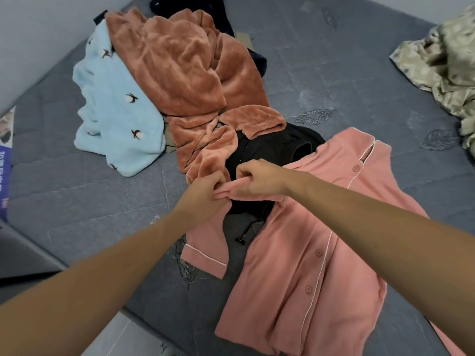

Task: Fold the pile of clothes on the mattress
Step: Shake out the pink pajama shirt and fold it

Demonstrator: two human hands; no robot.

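Observation:
A pink button-up pyjama top [308, 253] with white piping lies spread on the grey mattress [90, 201], front side up. Both hands pinch a bunched fold of its left sleeve near the shoulder. My left hand [203, 196] grips the fold from the left, and my right hand [259, 179] grips it from the right, close beside the left. The sleeve's cuff [205, 255] hangs down below my left hand. Under the fold lies a black garment [272, 147] with a drawstring.
A heap sits behind the hands: a rust-brown fleece garment [185, 73], a light blue fleece piece [113, 116] with small brown motifs, and dark clothes at the back. An olive satin cloth [442, 62] lies at the right edge. The wall runs along the left.

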